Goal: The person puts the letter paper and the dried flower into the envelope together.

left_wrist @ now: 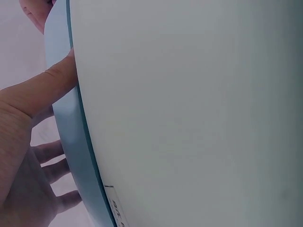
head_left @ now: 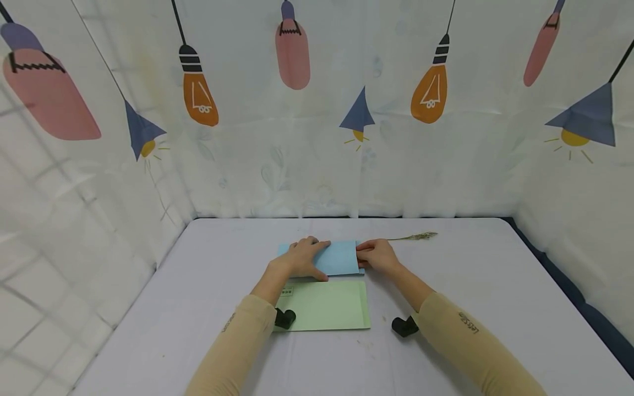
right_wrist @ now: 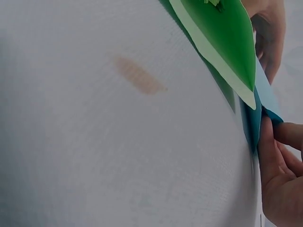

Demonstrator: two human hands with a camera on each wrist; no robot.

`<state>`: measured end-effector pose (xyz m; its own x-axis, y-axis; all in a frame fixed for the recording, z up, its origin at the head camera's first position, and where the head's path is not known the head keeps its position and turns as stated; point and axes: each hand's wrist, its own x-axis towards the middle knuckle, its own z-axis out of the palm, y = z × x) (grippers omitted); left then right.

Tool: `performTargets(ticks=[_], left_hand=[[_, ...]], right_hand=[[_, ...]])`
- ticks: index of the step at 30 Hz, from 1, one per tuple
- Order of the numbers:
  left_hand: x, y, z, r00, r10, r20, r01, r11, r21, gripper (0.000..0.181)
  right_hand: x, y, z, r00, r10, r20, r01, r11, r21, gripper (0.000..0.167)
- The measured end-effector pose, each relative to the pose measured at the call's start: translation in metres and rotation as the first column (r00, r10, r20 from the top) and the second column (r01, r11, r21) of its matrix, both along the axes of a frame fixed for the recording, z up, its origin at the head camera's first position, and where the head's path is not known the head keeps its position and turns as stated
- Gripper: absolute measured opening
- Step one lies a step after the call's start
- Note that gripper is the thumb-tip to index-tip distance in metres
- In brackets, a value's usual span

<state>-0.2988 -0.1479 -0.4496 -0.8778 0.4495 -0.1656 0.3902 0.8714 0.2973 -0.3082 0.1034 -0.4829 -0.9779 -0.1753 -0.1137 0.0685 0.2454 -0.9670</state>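
A light blue paper envelope lies flat near the middle of the table. My left hand rests on its left part with fingers and thumb spread; in the left wrist view, the thumb touches the near edge. At the right end, my right hand pinches the envelope's edge between thumb and fingers, also visible in the right wrist view. What lies inside the blue envelope is hidden. Just nearer to me is a light green envelope; its right end gapes in the right wrist view, with something leafy inside.
A thin dried sprig lies behind my right hand. White cloth covers the table, and a printed curtain hangs around it. Black wrist mounts stick out from both beige sleeves.
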Motion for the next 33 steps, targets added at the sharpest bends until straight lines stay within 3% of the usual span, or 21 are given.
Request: performTargets(ticks=[12,16,22,25,31,33], left_hand=[[0.001,-0.002,0.000,1.000,0.009,-0.003,-0.009,1.000,-0.011,0.099],[0.002,-0.002,0.001,1.000,0.004,-0.004,-0.004,1.000,-0.005,0.099],[0.002,-0.001,0.003,1.000,0.000,-0.006,0.000,1.000,-0.007,0.099],[0.002,-0.001,0.003,1.000,0.004,-0.007,-0.004,1.000,-0.010,0.099],[0.002,0.000,0.002,1.000,-0.007,-0.006,0.007,1.000,-0.014,0.099],[0.002,0.001,0.002,1.000,-0.004,-0.007,0.004,1.000,-0.017,0.099]], right_hand=[[0.000,0.009,0.003,0.993,0.112,0.028,-0.112,0.994,0.006,0.028],[0.000,0.024,0.010,0.993,0.113,-0.044,-0.107,0.986,0.127,0.023],[-0.003,0.062,0.025,0.984,0.071,-0.161,-0.023,0.960,0.280,0.028],[-0.006,0.083,0.030,0.968,0.064,-0.241,0.027,0.935,0.354,0.028],[-0.016,0.120,0.033,0.896,0.059,-0.441,0.190,0.846,0.498,0.024],[-0.019,0.130,0.035,0.885,0.064,-0.461,0.211,0.828,0.520,0.027]])
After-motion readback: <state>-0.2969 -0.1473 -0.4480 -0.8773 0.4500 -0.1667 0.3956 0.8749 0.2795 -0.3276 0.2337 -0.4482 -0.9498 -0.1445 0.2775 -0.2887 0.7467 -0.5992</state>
